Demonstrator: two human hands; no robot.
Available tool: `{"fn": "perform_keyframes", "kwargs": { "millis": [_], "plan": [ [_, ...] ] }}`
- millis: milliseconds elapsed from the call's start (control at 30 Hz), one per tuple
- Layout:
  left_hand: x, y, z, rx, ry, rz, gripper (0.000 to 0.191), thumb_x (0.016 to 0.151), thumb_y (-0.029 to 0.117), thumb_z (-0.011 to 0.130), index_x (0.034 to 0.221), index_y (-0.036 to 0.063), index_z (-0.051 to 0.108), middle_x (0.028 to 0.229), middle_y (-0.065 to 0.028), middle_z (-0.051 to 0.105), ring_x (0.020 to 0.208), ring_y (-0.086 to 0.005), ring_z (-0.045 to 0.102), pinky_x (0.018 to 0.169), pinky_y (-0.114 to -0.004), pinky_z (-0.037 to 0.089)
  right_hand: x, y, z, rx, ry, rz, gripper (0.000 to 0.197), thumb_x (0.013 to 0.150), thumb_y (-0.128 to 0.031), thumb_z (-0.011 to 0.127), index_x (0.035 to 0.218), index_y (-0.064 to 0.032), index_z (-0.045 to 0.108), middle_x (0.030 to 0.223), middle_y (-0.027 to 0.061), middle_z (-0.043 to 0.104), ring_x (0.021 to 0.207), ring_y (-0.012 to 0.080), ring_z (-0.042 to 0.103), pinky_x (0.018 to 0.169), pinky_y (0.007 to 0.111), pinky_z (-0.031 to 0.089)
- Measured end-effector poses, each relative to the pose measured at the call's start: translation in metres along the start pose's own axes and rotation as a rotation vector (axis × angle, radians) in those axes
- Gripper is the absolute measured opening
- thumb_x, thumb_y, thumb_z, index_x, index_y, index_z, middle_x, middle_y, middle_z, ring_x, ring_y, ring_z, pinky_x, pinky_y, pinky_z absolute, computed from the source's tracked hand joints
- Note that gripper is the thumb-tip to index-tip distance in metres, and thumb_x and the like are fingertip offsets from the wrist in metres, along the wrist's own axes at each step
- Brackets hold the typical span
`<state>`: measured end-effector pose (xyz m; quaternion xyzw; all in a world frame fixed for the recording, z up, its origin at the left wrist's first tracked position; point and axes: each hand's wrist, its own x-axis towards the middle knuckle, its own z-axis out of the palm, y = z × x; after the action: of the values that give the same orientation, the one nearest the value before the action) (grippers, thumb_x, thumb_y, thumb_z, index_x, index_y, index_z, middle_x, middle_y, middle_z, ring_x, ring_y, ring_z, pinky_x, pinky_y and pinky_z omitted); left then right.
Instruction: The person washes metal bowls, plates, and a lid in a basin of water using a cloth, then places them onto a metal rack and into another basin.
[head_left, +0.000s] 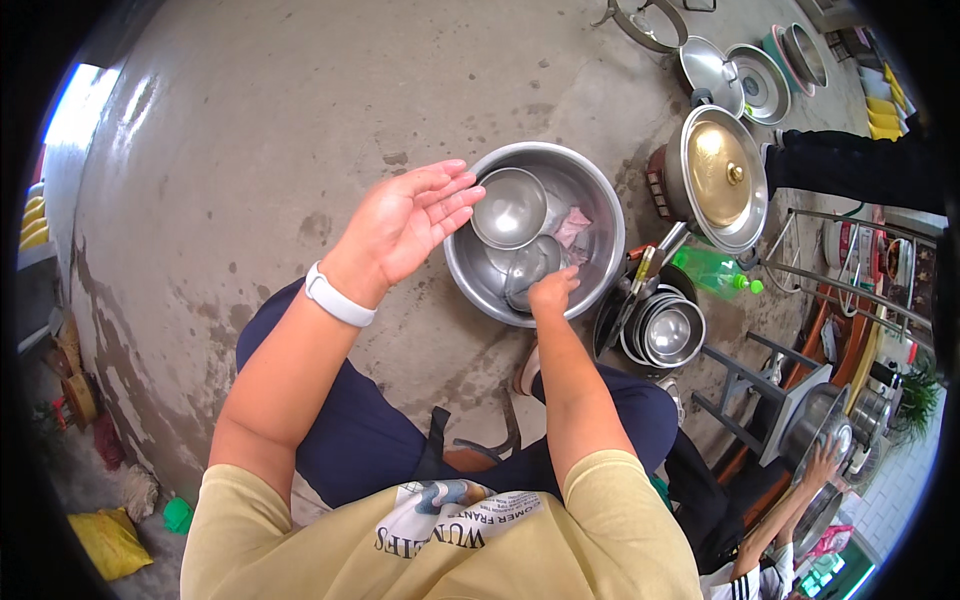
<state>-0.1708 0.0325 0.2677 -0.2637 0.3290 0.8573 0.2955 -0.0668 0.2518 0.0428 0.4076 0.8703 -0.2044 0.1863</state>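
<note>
A large metal basin (611, 247) with some water in it stands on the concrete floor before me. My left hand (424, 214), wearing a pale wristband (337, 298), is held over the basin's left rim, palm showing and fingers stretched, with nothing in it. Beside its fingertips, inside the basin, rests a round metal bowl (510, 206). A second shiny bowl-like piece (531, 270) lies lower, partly under my right hand (555, 291). That hand reaches over the near rim; whether its fingers grip the piece is hard to see. A pinkish wet cloth (572, 225) lies against the right inner side.
To the right stand a large pot with a golden lid (718, 169), stacked metal bowls (667, 330) and a green plastic bottle (712, 271). Pans and lids (712, 75) lie farther up. At lower right, another person's hand (821, 461) touches a metal basin (810, 427) on a stool.
</note>
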Motion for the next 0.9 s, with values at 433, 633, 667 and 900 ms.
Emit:
{"fn": "perform_keyframes", "kwargs": {
  "millis": [433, 633, 667, 900],
  "plan": [
    [0.008, -0.014, -0.003, 0.062, -0.01, -0.035, 0.032, 0.081, 0.01, 0.048, 0.11, -0.0034, 0.045, 0.112, -0.0143, 0.049, 0.101, -0.0219, 0.051, 0.085, -0.031, 0.044, -0.028, 0.029, 0.009, 1.353, -0.475, 0.672, 0.04, 0.07, 0.009, 0.031, 0.11, 0.0096, 0.031, 0.113, 0.0253, 0.036, 0.096, 0.0438, 0.046, 0.073, 0.056, 0.049],
    [0.028, -0.027, -0.012, 0.105, 0.035, 0.012, 0.024, 0.082, 0.011, 0.048, 0.103, -0.0014, 0.049, 0.099, -0.0108, 0.052, 0.092, -0.0212, 0.054, 0.079, -0.031, 0.043, -0.072, 0.025, -0.031, 1.493, -0.407, 0.603, 0.051, 0.068, 0.012, 0.032, 0.117, -0.0027, 0.028, 0.118, 0.0212, 0.034, 0.103, 0.0431, 0.043, 0.076, 0.059, 0.045],
    [0.037, -0.033, -0.012, 0.195, 0.104, 0.046, 0.026, 0.08, 0.01, 0.049, 0.103, -0.0011, 0.05, 0.101, -0.0112, 0.053, 0.092, -0.0199, 0.054, 0.079, -0.03, 0.043, -0.069, 0.034, -0.032, 1.537, -0.459, 0.51, 0.06, 0.067, 0.013, 0.033, 0.122, -0.0114, 0.025, 0.12, 0.0185, 0.032, 0.103, 0.0429, 0.043, 0.076, 0.059, 0.045],
    [0.097, -0.116, -0.033, 0.829, 0.354, 0.095, 0.035, 0.072, 0.007, 0.057, 0.106, 0.0015, 0.05, 0.095, -0.0113, 0.055, 0.09, -0.0203, 0.05, 0.071, -0.038, 0.043, -0.091, 0.012, -0.081, 1.555, -0.344, 0.235, 0.07, 0.065, 0.011, 0.037, 0.127, -0.0182, 0.022, 0.12, 0.0171, 0.034, 0.101, 0.0435, 0.044, 0.073, 0.057, 0.047]
  ]
}}
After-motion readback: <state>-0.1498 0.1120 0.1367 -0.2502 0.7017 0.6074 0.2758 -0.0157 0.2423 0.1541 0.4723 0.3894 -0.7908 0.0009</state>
